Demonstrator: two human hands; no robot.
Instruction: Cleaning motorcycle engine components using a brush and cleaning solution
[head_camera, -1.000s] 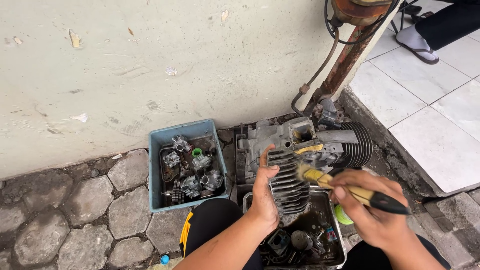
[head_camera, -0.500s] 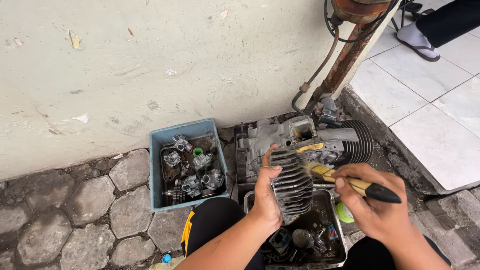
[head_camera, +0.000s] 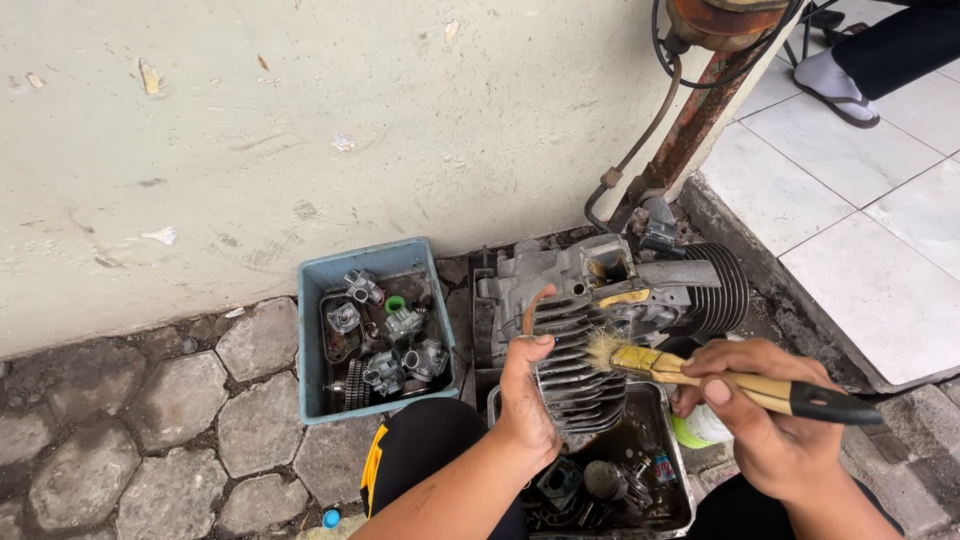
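A: What have you got in your left hand (head_camera: 527, 392)?

B: Your left hand is closed around the side of a dark finned engine cylinder (head_camera: 578, 365), thumb up along its edge, fingers hidden behind the fins. You hold it tilted above a metal tray (head_camera: 676, 470) of dark liquid with small parts lying in it.

A: And your right hand (head_camera: 768, 420)?

B: It is wrapped tight around a paintbrush (head_camera: 735, 383) with a pale wooden handle and a black end. The bristles touch the fins on the cylinder's right side.

A: What sits behind the cylinder?

B: A grey engine block (head_camera: 600, 282) against the wall, with another finned piece just to its right. A rusty pipe (head_camera: 690, 120) rises above it.

A: And to your left?

B: A blue plastic bin (head_camera: 316, 330) on the cobbles, holding what look like carburettor parts, though they are too small to be sure. A green and white round thing (head_camera: 698, 428) shows under your right hand; you cannot tell what it is
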